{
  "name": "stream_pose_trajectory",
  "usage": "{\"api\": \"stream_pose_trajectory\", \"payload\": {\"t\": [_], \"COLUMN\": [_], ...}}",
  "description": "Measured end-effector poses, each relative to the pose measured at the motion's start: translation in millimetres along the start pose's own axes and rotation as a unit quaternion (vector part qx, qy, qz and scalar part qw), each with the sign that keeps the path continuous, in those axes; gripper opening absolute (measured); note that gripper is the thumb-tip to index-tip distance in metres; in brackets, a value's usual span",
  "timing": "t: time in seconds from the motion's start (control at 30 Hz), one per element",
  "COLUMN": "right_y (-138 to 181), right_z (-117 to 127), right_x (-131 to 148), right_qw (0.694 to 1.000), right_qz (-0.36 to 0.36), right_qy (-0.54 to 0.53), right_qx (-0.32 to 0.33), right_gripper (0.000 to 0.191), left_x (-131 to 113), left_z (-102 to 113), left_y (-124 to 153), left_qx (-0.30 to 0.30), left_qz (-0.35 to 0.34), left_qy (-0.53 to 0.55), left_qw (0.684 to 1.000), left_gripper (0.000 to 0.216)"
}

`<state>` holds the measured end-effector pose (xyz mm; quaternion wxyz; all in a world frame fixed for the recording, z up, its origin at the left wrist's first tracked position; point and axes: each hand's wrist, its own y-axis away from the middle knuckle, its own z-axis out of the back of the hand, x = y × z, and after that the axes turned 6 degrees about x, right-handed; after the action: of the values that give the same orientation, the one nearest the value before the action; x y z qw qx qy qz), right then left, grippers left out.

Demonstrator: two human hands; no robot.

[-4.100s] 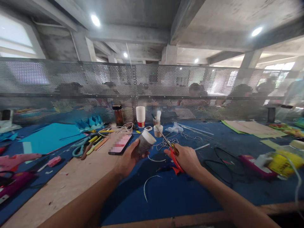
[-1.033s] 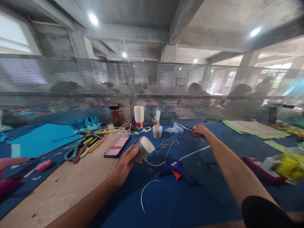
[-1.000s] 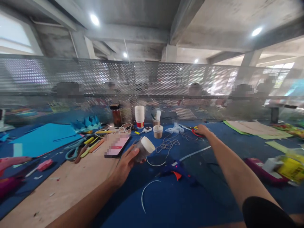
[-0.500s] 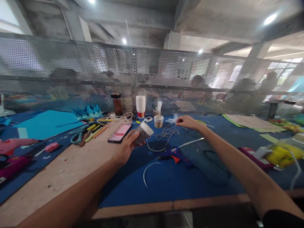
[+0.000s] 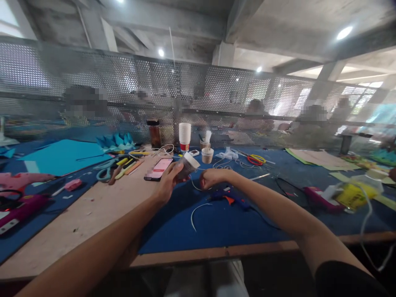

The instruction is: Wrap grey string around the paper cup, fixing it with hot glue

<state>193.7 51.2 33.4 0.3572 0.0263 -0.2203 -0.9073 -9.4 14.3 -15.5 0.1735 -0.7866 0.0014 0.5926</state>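
My left hand [image 5: 168, 185] is closed round a grey paper cup with a white rim [image 5: 187, 164], held tilted above the blue table cover [image 5: 235, 225]. My right hand [image 5: 210, 178] is a closed fist just right of the cup, and a thin white string [image 5: 198, 169] runs from it towards the cup. Red and yellow scissors [image 5: 255, 159] lie far back on the cover, away from both hands. A blue glue gun [image 5: 231, 198] lies just below my right wrist. A curved white strip [image 5: 198, 210] lies in front of it.
A phone [image 5: 158, 169] lies on the wooden board [image 5: 93, 214] left of the cup. Behind stand a cup stack [image 5: 185, 137], a brown jar [image 5: 154, 133] and small cups [image 5: 207, 155]. Teal paper [image 5: 62, 155] lies left; other people sit behind a mesh screen [image 5: 216, 95].
My right hand set the scissors down at the far side, reached to the loose string, then drew back in a fist beside the cup. My left hand has kept hold of the cup.
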Motion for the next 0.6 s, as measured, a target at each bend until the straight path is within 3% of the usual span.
{"api": "stream_pose_trajectory", "payload": {"t": [0.17, 0.33, 0.5, 0.6], "right_y": [1.8, 32.7, 60.6, 59.3], "right_z": [8.0, 18.5, -12.6, -36.1], "right_x": [7.0, 22.7, 55.0, 65.7], "right_qw": [1.000, 0.999, 0.991, 0.989], "right_qz": [-0.005, 0.018, 0.113, 0.105], "right_qy": [0.016, -0.014, -0.037, 0.036], "right_qx": [-0.021, -0.047, -0.063, -0.098], "right_gripper": [0.017, 0.019, 0.022, 0.028], "left_x": [-1.8, -2.1, -0.4, 0.5], "left_z": [0.7, 2.8, 1.8, 0.8], "left_y": [-1.4, -4.8, -5.9, -6.0], "left_qx": [-0.003, -0.028, -0.042, -0.030], "left_qz": [-0.003, -0.006, 0.000, 0.000], "left_qy": [0.001, 0.037, 0.061, 0.056], "left_qw": [1.000, 0.999, 0.997, 0.998], "left_gripper": [0.046, 0.044, 0.044, 0.045]}}
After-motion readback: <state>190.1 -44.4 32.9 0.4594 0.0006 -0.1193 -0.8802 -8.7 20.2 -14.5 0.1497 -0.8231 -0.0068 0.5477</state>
